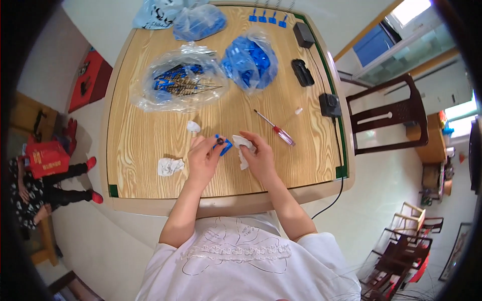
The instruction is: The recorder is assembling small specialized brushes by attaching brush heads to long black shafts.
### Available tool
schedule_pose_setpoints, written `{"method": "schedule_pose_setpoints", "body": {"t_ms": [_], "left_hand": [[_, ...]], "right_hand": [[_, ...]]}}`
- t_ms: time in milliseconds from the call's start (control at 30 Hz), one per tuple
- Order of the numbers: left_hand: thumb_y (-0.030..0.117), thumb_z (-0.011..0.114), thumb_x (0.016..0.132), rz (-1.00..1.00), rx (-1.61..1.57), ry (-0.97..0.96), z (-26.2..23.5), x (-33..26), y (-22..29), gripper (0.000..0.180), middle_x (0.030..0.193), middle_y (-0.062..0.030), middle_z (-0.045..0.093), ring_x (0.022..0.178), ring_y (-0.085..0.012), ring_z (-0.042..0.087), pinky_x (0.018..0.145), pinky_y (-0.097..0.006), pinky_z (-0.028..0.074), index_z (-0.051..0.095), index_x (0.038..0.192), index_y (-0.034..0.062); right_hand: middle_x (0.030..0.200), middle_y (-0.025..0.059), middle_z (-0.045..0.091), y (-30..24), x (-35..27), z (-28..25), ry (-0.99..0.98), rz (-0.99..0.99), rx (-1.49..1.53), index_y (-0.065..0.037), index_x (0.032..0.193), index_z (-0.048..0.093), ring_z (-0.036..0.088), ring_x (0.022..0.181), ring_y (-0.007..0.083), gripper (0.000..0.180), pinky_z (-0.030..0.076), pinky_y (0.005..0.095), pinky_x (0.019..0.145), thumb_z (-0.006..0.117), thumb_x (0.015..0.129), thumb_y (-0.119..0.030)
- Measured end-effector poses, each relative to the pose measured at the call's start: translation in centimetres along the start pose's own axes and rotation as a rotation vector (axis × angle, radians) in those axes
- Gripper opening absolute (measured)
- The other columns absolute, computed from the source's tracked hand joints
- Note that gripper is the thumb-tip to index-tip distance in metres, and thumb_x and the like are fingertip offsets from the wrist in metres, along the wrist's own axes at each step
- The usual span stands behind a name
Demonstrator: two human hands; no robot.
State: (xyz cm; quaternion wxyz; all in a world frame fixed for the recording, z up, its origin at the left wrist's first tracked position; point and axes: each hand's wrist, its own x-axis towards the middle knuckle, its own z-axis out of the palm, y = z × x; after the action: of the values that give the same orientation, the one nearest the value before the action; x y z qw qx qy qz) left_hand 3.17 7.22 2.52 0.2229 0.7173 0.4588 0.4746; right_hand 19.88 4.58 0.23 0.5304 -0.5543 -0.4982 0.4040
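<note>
Near the front of the wooden table, my left hand [202, 159] pinches a small blue plastic part [226, 147] with a dark round piece at its top. My right hand [262, 159] is closed on a crumpled white tissue [243, 161], just right of the blue part and apart from it. Crumpled tissue [170, 166] lies to the left of my left hand, and a smaller white wad [193, 126] sits beyond it. A screwdriver [283, 135] with a clear red handle rests beyond my right hand, its tip pointing away to the left.
Plastic bags of blue parts [249, 62] and of brushes with dark wire stems [178, 83] stand farther back. Several blue pieces with spiral stems [262, 19] line the far edge. Black adapters [330, 105] and an open black case [302, 72] sit at right. A person sits at left.
</note>
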Motion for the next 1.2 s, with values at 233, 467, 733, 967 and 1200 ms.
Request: {"method": "schedule_pose_setpoints", "body": {"t_ms": [233,467,733,967,1200], "left_hand": [[0.002,0.069,0.078,-0.073,-0.033,0.007,0.1,-0.1,0.7,0.012,0.084,-0.0043,0.067,0.062,-0.0154,0.047,0.063,-0.029,0.038,0.069,0.090,0.0038],[0.002,0.069,0.079,-0.095,-0.007,0.004,0.0,-0.2,0.6,0.012,0.080,-0.0034,0.064,0.059,-0.0138,0.042,0.058,-0.027,0.036,0.070,0.091,0.0039],[0.003,0.069,0.079,-0.086,0.015,-0.005,-0.2,0.2,1.2,0.010,0.080,-0.0030,0.065,0.059,-0.0140,0.043,0.059,-0.028,0.037,0.069,0.089,0.0039],[0.000,0.066,0.083,-0.036,0.075,-0.061,-0.5,0.3,1.2,0.009,0.084,-0.0037,0.064,0.066,-0.0116,0.051,0.061,-0.025,0.040,0.068,0.091,0.0007],[0.001,0.066,0.082,-0.026,0.084,-0.048,-0.5,0.3,0.9,0.008,0.083,-0.0040,0.064,0.067,-0.0126,0.051,0.061,-0.025,0.040,0.068,0.090,0.0010]], "right_hand": [[0.095,0.0077,0.067,-0.1,-0.2,0.0,-0.069,0.150,0.043,-0.004,0.110,0.064,0.062,0.087,0.0119,0.025,0.049,0.0255,0.074,0.064,0.085,-0.001],[0.099,0.0105,0.066,-0.5,0.0,0.3,-0.089,-0.007,0.071,-0.004,0.109,0.063,0.064,0.089,0.0175,0.024,0.050,0.0289,0.076,0.062,0.085,0.000],[0.094,0.0126,0.063,-1.5,0.2,0.0,-0.119,-0.172,-0.072,-0.004,0.105,0.062,0.062,0.088,0.0300,0.026,0.050,0.0344,0.075,0.061,0.081,0.004],[0.092,0.0129,0.062,-1.1,0.4,0.5,-0.113,-0.190,-0.066,-0.004,0.103,0.063,0.062,0.086,0.0303,0.024,0.049,0.0357,0.073,0.061,0.080,0.003],[0.090,0.0129,0.060,-1.4,0.5,0.8,-0.137,-0.214,-0.117,-0.005,0.102,0.063,0.061,0.086,0.0319,0.022,0.049,0.0373,0.072,0.061,0.080,0.001]]}}
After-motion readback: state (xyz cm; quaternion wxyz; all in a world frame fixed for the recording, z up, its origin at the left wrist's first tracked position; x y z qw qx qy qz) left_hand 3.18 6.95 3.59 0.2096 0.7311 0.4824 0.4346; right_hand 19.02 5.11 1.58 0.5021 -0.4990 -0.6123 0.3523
